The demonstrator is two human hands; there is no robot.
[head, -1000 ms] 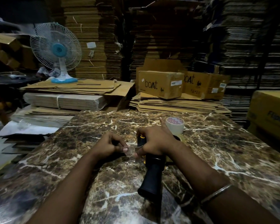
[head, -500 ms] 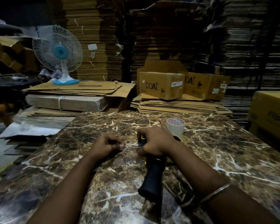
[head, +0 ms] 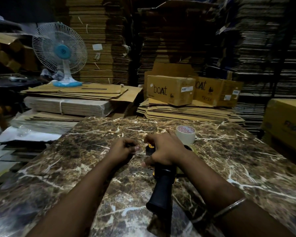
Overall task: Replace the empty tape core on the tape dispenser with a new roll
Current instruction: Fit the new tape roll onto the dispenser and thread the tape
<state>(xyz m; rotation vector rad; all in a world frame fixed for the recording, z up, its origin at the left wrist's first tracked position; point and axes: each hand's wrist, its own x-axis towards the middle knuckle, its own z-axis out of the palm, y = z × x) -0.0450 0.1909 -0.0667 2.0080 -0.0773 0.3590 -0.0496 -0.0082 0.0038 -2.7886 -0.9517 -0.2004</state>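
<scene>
Your right hand is clamping the black-handled yellow tape dispenser against the marbled brown surface, while your left hand is pinching the thin, clear, sticky tape end just beside that grip. The light, stiff white tape roll is sitting just beyond it.

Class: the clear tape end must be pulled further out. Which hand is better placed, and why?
Left hand: it already pinches the clear tape strip, while the right hand steadies the black-handled yellow tape dispenser.
</scene>
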